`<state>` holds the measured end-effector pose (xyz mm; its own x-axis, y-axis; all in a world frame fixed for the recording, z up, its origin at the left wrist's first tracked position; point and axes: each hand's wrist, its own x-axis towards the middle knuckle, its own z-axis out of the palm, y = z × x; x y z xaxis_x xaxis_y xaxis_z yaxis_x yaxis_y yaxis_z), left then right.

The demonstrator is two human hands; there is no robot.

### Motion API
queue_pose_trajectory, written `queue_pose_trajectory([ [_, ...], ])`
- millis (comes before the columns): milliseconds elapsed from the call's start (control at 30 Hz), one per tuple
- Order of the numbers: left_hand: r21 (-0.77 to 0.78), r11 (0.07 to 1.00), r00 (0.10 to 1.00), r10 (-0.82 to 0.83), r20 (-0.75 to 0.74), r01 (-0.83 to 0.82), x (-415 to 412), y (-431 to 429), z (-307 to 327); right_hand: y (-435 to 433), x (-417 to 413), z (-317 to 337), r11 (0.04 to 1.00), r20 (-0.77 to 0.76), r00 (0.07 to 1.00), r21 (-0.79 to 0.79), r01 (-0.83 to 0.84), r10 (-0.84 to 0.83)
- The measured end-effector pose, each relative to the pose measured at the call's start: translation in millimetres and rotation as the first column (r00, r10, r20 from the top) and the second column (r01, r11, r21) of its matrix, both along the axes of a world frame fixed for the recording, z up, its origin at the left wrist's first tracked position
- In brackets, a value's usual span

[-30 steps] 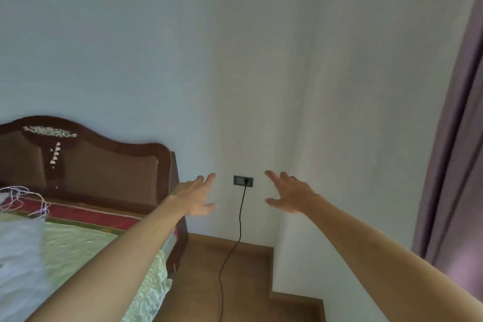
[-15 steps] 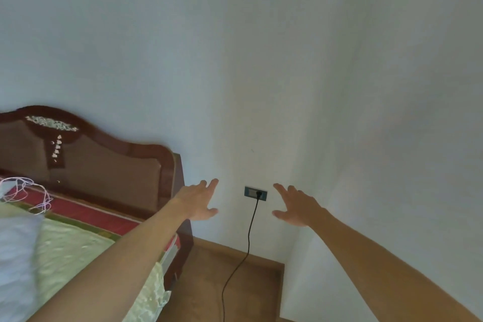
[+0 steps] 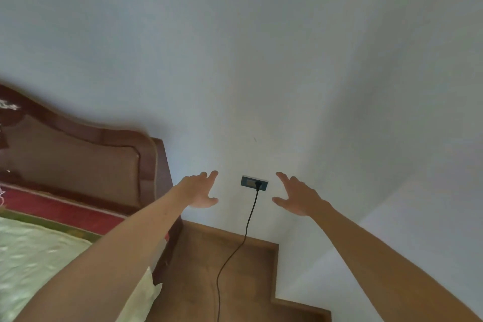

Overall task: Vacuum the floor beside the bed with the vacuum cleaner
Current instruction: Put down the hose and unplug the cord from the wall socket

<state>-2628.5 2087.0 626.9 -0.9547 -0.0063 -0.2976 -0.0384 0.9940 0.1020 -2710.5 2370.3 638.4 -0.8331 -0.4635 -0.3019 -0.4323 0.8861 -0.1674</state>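
Both arms reach forward toward the wall. My left hand [image 3: 200,191] and my right hand [image 3: 296,196] are held out empty with fingers spread, one on each side of a dark wall socket [image 3: 254,183]. A black plug sits in the socket, and its black cord [image 3: 236,246] hangs down onto the brown wooden floor [image 3: 235,282] beside the bed [image 3: 47,251]. The vacuum cleaner itself is out of view.
The bed's dark wooden headboard [image 3: 86,154] stands against the pale wall at the left, with a green cover and a red band on the mattress. A wall corner [image 3: 326,256] juts out on the right, narrowing the strip of floor.
The view has turned left and closer to the wall; the purple curtain at the right edge is gone from sight. Both hands stay open on either side of the socket.
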Motion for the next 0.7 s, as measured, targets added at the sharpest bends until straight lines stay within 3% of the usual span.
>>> queue_pose_trajectory([
  [233,0.05,0.998,0.991,-0.035,0.129,0.028,-36.5,-3.7,-65.7,-14.2,-40.0,-52.5,0.998,0.099,0.994,-0.03,0.053,-0.05],
  [433,0.14,0.99,0.969,-0.032,0.246,-0.003,-68.8,11.7,-138.4,-25.7,-91.8,-116.1,0.974,0.193,0.972,-0.156,0.164,-0.132],
  [700,0.237,0.965,0.916,0.007,0.401,-0.111,-106.0,44.0,-255.9,-35.9,-129.9,-228.4,0.878,0.377,0.889,-0.289,0.38,-0.261],
])
